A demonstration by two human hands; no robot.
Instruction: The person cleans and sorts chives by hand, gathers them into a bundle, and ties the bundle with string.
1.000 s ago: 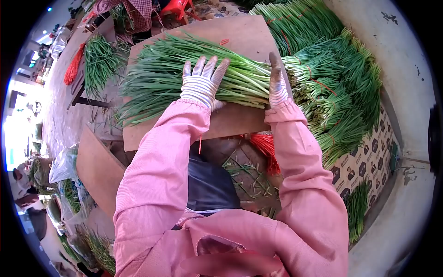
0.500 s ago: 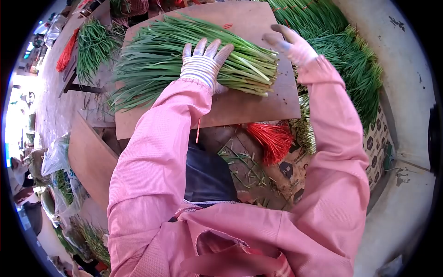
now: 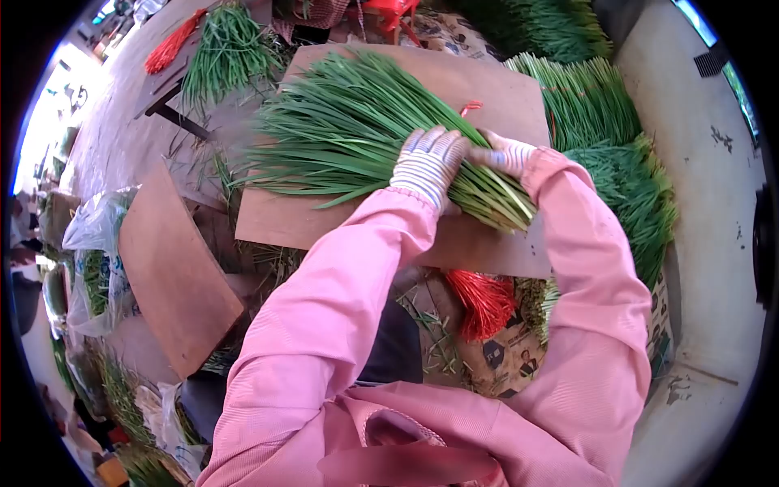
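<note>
A large bunch of garlic chives (image 3: 341, 134) lies on a brown board (image 3: 284, 223), leaves to the left and pale cut stems to the right. My left hand (image 3: 430, 161), in a striped glove, is wrapped over the bunch near its stem end, the thumb side hidden. Close beside it my right hand (image 3: 505, 154), also gloved, closes on the far edge of the stems, its fingertips meeting the left hand. A small red tie (image 3: 471, 107) lies on the board just beyond the bunch.
Tied chives (image 3: 592, 101) are stacked at the right, beside a pale wall (image 3: 714, 211). Red ties (image 3: 483, 304) hang below the board's near edge. More chives (image 3: 227, 53) and red ties (image 3: 174, 45) lie at the upper left. A second board (image 3: 174, 272) leans at the left.
My right hand has come down from the air onto the stems. My left hand, earlier spread flat on the bunch, has shifted toward the stem end and closed. The view has shifted.
</note>
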